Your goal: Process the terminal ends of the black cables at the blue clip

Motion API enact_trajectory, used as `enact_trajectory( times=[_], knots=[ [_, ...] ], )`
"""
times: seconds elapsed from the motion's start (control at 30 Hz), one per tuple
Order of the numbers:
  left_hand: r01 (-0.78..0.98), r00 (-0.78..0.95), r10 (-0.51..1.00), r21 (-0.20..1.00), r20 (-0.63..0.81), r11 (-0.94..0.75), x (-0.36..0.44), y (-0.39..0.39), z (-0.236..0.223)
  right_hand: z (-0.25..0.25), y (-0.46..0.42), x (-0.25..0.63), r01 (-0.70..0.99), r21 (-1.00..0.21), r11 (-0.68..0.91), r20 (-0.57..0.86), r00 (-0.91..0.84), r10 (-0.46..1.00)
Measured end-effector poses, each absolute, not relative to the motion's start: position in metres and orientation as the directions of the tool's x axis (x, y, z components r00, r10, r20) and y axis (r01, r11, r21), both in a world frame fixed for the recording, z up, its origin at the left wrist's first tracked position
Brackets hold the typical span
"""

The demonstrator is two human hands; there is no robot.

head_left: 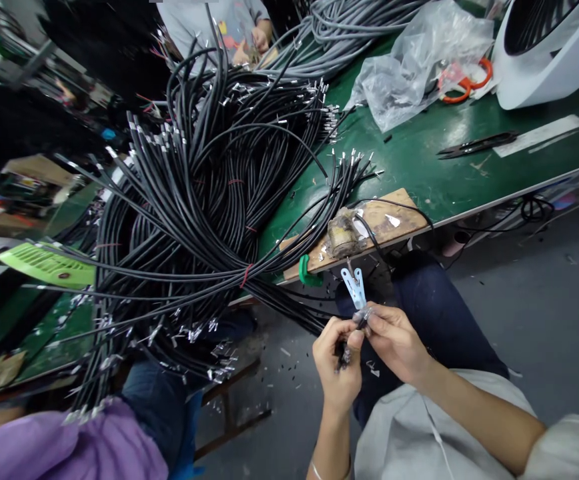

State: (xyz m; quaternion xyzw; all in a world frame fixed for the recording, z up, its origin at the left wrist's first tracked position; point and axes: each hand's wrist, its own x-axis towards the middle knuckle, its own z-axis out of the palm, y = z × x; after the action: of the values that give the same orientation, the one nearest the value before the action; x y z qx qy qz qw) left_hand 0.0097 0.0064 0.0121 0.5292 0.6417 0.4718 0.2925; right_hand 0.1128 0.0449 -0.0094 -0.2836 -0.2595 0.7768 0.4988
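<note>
The left hand [337, 363] and right hand [394, 339] are pressing together, fingers pinching small dark pieces [363, 320] at the light-blue clothespin's [354, 287] near end. Leftward, bundled black cables [209, 220] are covering the green table [414, 143].

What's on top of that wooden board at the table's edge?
A grimy yellowish block and white scraps sit on the wooden board, with black cables crossing it. What lies directly beneath the block is covered.

Left hand [338, 363] curled, thumb bent in; left forearm [333, 430] runs up from the view's lower edge. Right hand [394, 340] pinching close beside it, right forearm [484, 413] slanting in from lower right.
</note>
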Motion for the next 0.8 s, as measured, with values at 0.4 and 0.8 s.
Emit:
enact_trajectory(
  times=[0.4,0.8],
  knots=[
    [0.469,-0.033,0.996,0.882,0.08,-0.055,0.006,0.007,0.019,-0.011,0.058,0.142,-0.1,-0.995,-0.029,0.006,-0.332,0.943],
    [0.452,-0.06,0.998,0.892,0.027,0.003,0.006,0.008,0.02,-0.01,0.069,0.154,-0.258,-0.966,-0.008,0.103,-0.414,0.904]
  ],
)
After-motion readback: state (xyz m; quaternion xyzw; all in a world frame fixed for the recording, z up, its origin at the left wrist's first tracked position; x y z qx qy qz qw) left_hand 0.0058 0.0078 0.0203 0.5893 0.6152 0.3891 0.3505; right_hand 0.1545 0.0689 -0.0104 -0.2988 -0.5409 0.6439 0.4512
